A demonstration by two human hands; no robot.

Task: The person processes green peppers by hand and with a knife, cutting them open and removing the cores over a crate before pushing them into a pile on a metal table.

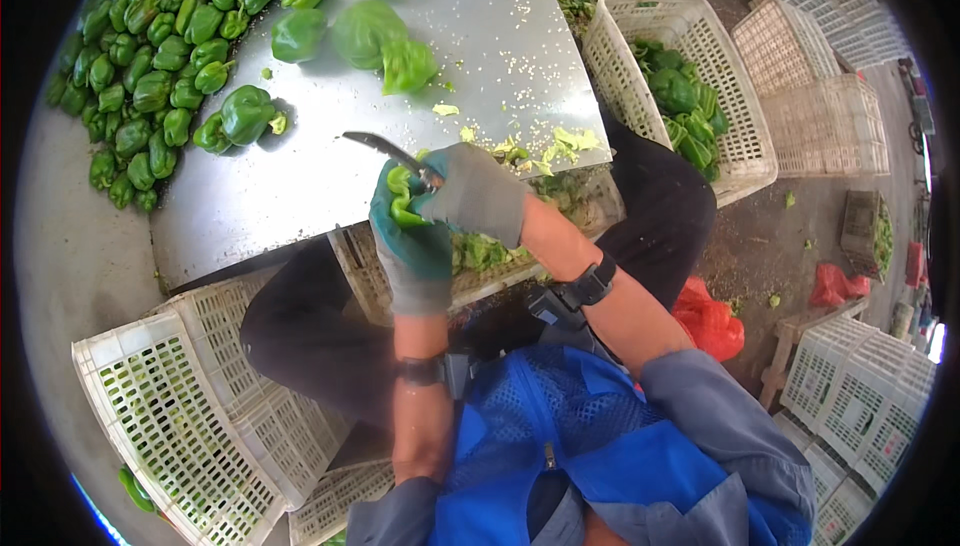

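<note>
My left hand (412, 246), in a grey and teal glove, is closed around a cut green bell pepper (402, 204) by the near edge of the metal table (235, 211). Gripped in my gloved right hand (478, 191) is a knife (385, 148); its dark curved blade points up and left over the table. Both hands meet at the pepper, and the right fingers hide the knife's handle. Beyond them, a whole bell pepper (247, 114) lies on the metal. Further back are more green peppers (362, 34), some blurred.
Whole peppers (150, 86) are heaped at the table's far left. A white crate (735, 116) with green peppers stands at the right. Below my hands, a crate (470, 296) between my knees holds green scraps. Seeds and trimmings (565, 146) litter the table. More crates (180, 396) stand at the left.
</note>
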